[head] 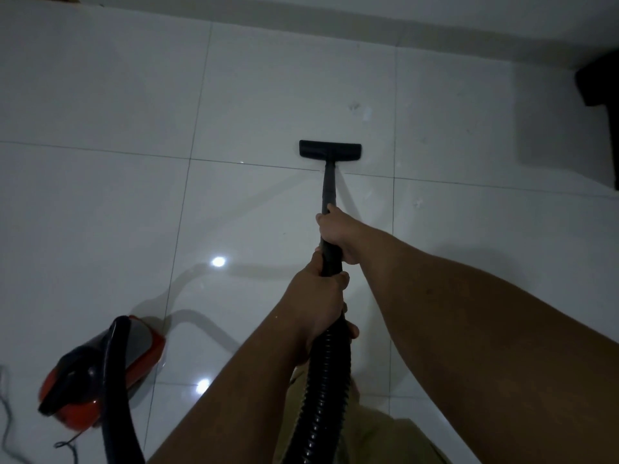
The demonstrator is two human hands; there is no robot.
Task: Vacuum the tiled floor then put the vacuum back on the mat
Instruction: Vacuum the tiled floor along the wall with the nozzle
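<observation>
Black wand: your right hand grips it, fingers wrapped round; your left hand grips just behind, fingers curled where the ribbed hose begins. Floor nozzle: well ahead of your fingertips, flat on the white tiled floor. Red canister: behind and left of your left fingers, on the tiles.

Pale skirting band along the wall far ahead of the grip, dark blocky object at the far right, thin grey cord trailing at the lower left edge, khaki shorts below the grip
</observation>
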